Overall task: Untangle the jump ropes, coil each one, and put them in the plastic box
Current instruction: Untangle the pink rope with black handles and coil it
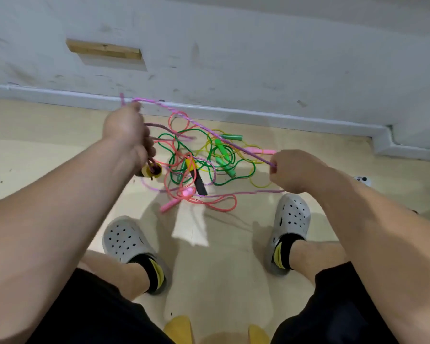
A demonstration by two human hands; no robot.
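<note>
**Item 1, purple rope** (204, 126). We recorded it as the rope in work. One run was stretched taut in the air between the two hands. Further turns hung looped at the left hand, and a slack length trailed over the floor (47, 157) through the heap.

**Item 2, left hand** (127, 131). It was raised and closed around the purple rope, with a few loops gathered in its grip. A yellow, round-ended piece, probably a handle, showed just below it. We could not tell whether the hand held it.

**Item 3, right hand** (292, 171). It was lower and curled, pinching the far end of the taut run.

**Item 4, heap** (204, 165). It lay on the floor between the feet and the wall (233, 58). It held green rope (253, 168), coral-pink rope (234, 204) and thin yellow rope (258, 186), all crossing one another. Green handles (231, 137), pink handles (168, 206) and a black handle (200, 184) lay among them.

**Item 5, plastic box.** It was not in view.

**Progress.** We judged the task to be early. The first rope was partly coiled and not yet free of the heap. We saw no finished coil and nothing boxed. The other ropes were untouched, so the separating, coiling and boxing remained for all of them.
</note>
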